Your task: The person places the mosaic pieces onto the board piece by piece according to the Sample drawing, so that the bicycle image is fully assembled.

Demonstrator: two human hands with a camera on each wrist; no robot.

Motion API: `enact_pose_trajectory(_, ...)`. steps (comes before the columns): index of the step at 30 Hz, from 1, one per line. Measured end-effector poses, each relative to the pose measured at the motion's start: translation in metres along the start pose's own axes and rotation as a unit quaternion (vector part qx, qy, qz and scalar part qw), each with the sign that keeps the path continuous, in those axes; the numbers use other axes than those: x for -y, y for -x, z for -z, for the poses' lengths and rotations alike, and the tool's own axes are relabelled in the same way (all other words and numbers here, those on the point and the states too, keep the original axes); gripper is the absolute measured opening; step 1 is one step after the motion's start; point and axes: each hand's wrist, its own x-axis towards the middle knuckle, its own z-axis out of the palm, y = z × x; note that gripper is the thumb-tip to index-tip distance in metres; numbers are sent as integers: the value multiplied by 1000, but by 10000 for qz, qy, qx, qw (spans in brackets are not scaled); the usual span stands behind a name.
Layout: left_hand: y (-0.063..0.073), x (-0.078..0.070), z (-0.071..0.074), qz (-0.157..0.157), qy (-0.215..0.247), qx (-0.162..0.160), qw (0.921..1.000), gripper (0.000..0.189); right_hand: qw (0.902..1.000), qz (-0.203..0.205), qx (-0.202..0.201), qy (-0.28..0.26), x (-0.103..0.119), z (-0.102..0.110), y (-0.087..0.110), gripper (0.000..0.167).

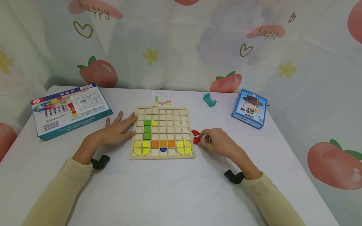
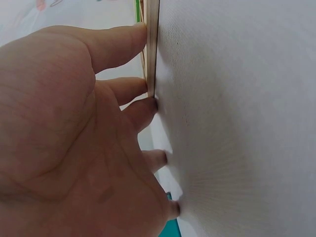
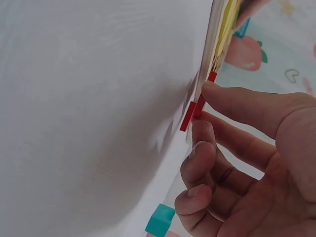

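My right hand [image 1: 219, 142] pinches a red square tile [image 1: 196, 140] between thumb and finger, just off the right edge of the wooden grid board [image 1: 169, 157]. Close behind it lies a red quarter-round tile [image 1: 195, 133]. In the right wrist view the pinched red tile [image 3: 203, 96] is seen edge-on. My left hand [image 1: 116, 131] is spread flat, its thumb and fingertips touching the board's left edge. On the board sit green squares [image 1: 147, 129], orange squares [image 1: 163, 143], yellow quarter-rounds forming two discs [image 1: 141, 148], another yellow quarter-round [image 1: 154, 123] and a blue half-round [image 1: 163, 150].
A pattern card [image 1: 161, 99] showing a coloured grid lies behind the board. A teal curved block [image 1: 209, 99] and a blue game box [image 1: 250, 108] stand at the back right. A large flat box [image 1: 70, 110] lies at the left. A printed curtain [image 1: 181, 47] hangs behind the white table.
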Motion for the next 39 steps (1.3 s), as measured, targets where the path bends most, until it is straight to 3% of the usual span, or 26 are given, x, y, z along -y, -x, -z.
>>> enact_pose_trajectory(8,0,0,-1,6,-14,7,10000,75,9996,145,-241,30,6,-1,-4,29)
enact_pose_trajectory(23,-2,2,-1,-57,-24,-32,10000,73,9989,328,-318,97,24,-6,-16,31)
enact_pose_trajectory(39,-1,2,0,-48,-30,-33,10000,73,9989,330,-277,170,28,-10,-23,29)
